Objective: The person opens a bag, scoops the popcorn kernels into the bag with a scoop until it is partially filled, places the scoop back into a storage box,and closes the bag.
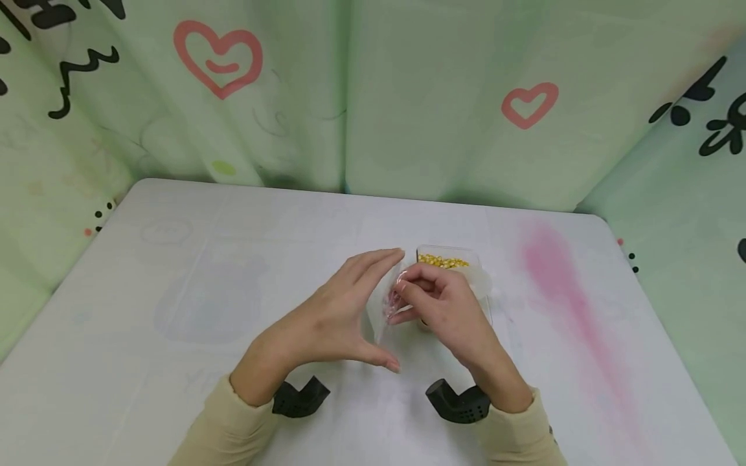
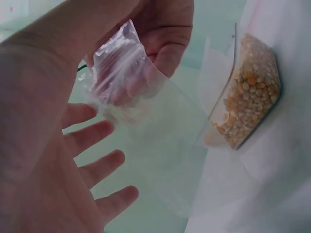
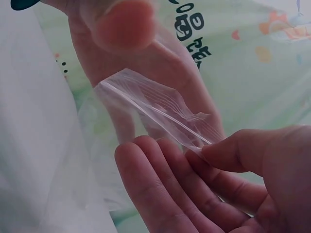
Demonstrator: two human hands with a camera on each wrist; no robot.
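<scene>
A clear plastic zip bag hangs between the two hands over the table. In the right wrist view its ridged zip strip shows along the mouth edge. My right hand pinches that edge between thumb and forefinger, its other fingers loosely bent below. Spread wide on the bag's other side is my left hand, thumb apart and fingers straight. The left wrist view shows those fingers beside the thin film, gripping nothing. Behind the right hand stands a clear box of yellow corn kernels.
The white table carries a pink smear on its right side. A green curtain with red hearts and black lettering closes off the back and both sides. A black curved mount sits at each wrist.
</scene>
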